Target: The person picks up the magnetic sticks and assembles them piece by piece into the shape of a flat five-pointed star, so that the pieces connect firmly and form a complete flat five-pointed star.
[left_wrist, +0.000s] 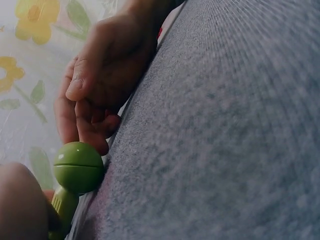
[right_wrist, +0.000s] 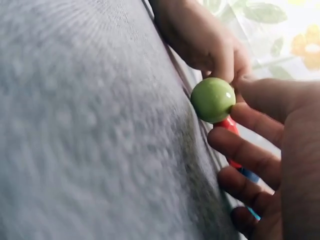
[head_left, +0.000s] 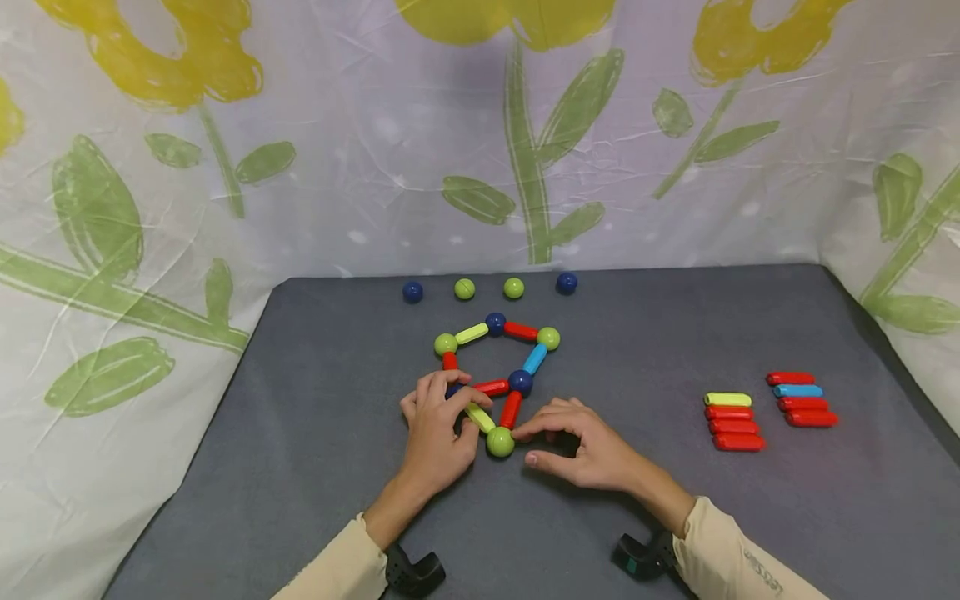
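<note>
Resting on the grey mat (head_left: 315, 467), stick-and-ball frame (head_left: 517, 354); left hand (head_left: 437, 429) beside it, fingers curled over yellow-green stick (head_left: 478, 417). Right hand (head_left: 581, 446), fingers loosely bent, fingertip touching green ball (head_left: 500, 442) at the frame's near corner.

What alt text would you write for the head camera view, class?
Two hands meet at a green ball, the lowest joint of a flat figure of coloured rods and balls on a grey table. Four loose balls lie behind; spare rods lie right.
</note>
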